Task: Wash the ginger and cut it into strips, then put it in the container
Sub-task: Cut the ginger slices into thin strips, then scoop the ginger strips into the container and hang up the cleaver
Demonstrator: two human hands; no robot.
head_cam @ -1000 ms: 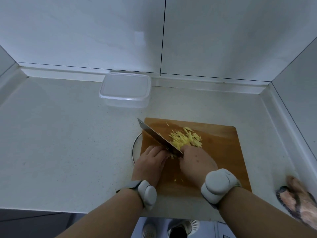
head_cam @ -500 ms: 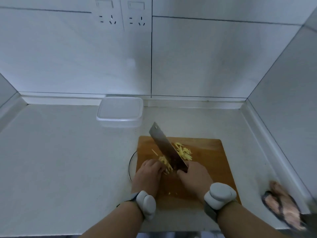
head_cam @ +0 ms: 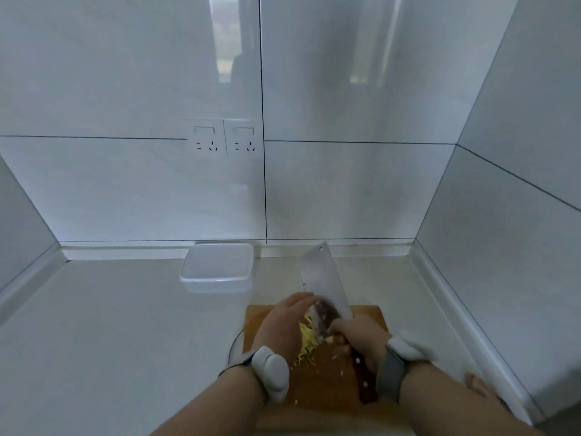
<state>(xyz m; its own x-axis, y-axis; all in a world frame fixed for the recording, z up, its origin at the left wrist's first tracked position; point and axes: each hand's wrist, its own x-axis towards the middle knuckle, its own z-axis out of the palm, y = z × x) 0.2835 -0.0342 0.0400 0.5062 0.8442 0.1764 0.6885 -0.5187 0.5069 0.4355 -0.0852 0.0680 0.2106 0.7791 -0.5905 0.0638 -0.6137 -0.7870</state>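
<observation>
Right hand (head_cam: 358, 336) grips the cleaver (head_cam: 325, 284) handle, blade raised over the cutting board (head_cam: 317, 382); left hand (head_cam: 283, 325), fingers straight, presses ginger strips (head_cam: 306, 341) against the blade; container (head_cam: 217, 267) on counter (head_cam: 110, 341) behind.

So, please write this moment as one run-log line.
right hand: grips cleaver | left hand: presses ginger strips against blade | container: empty

We've got both forearms coming up from the bottom of the frame, each wrist wearing a pale band. Our left hand (head_cam: 283, 328) sits lower centre, fingers straight and pressed against the cleaver (head_cam: 323, 287) blade's flat. Our right hand (head_cam: 361, 341), just right of it, is wrapped round the handle.
</observation>
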